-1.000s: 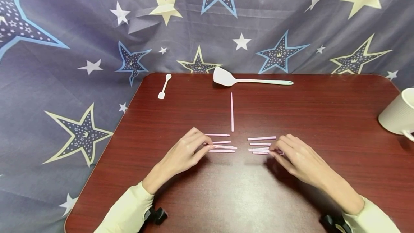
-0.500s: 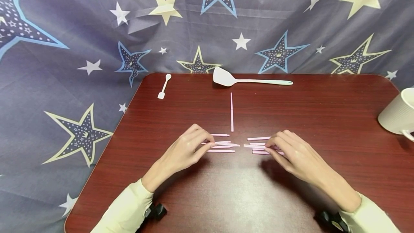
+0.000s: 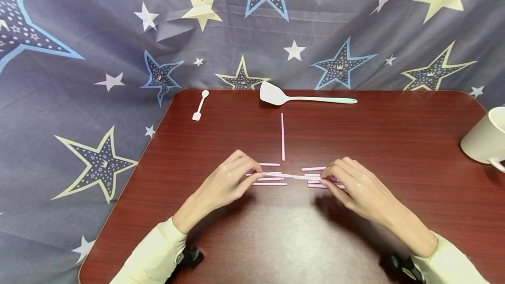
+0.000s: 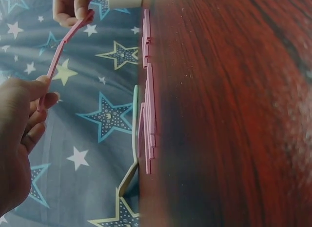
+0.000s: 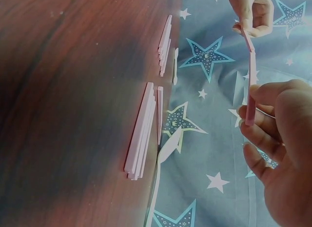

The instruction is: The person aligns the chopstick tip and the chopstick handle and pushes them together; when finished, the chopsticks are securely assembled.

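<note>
My left hand point(image 3: 226, 179) pinches a slim pink stick point(image 3: 276, 174) between thumb and fingers, its narrower tip pointing right. A second, slightly thicker pink stick point(image 3: 305, 178) is pinched in my right hand point(image 3: 357, 189) and points left. Both are held above the table, and their ends meet at a slight angle in the left wrist view, where the left hand's stick point(image 4: 54, 63) touches the other stick point(image 4: 77, 28). Whether one end sits inside the other I cannot tell. Several pink sticks point(image 3: 272, 184) lie below the left hand, and several more point(image 3: 315, 169) by the right.
A longer pink stick point(image 3: 282, 137) lies lengthwise on the dark red table point(image 3: 394, 135). Behind it is a white spatula point(image 3: 276, 95). A small white double-ended spoon point(image 3: 200, 105) lies at back left. A white mug point(image 3: 483, 137) stands at the right edge; a star-patterned cloth point(image 3: 252, 34) hangs behind.
Both hands have raised their sticks from the two groups. The right hand has moved left, and the gap between the two stick ends has closed so that they meet.
</note>
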The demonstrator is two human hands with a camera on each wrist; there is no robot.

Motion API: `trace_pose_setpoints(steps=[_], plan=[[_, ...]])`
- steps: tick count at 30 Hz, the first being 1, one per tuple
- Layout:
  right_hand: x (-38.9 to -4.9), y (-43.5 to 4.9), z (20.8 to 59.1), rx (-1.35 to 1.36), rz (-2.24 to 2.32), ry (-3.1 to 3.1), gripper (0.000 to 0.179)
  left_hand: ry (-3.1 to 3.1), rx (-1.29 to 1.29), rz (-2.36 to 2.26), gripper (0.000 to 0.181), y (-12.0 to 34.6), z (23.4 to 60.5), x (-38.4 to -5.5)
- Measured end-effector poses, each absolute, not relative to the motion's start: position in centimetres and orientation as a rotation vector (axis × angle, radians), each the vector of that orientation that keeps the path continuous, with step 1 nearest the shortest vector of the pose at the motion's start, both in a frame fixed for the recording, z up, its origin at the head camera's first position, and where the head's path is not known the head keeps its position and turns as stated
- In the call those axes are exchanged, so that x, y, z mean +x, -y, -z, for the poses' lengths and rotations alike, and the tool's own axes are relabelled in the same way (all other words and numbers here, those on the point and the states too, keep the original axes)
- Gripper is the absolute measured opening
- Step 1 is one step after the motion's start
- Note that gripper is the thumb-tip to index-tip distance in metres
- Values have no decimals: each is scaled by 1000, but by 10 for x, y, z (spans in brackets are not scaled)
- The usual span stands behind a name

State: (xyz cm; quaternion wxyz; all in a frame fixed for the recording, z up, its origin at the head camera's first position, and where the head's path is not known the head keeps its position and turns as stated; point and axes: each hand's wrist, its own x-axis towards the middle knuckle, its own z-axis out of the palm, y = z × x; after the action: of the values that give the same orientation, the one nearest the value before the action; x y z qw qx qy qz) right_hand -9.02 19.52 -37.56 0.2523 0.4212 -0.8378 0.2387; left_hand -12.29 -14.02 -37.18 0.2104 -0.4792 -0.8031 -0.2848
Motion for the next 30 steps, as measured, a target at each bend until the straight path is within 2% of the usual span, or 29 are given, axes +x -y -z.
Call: trace_pose_setpoints(steps=[16,21,25,30], plan=[[-90,-194,376,1138,-639,2266,41,2223,-1349,790,15,140,369,-122],[-90,-193,375,1155,-616,2237,38,2220,-1367,787,3,140,368,-122],[-90,-193,376,1162,-589,2216,37,2213,-1385,791,13,140,367,-122],[-90,-191,377,1130,-595,2201,37,2195,-1356,921,14,139,366,-122]])
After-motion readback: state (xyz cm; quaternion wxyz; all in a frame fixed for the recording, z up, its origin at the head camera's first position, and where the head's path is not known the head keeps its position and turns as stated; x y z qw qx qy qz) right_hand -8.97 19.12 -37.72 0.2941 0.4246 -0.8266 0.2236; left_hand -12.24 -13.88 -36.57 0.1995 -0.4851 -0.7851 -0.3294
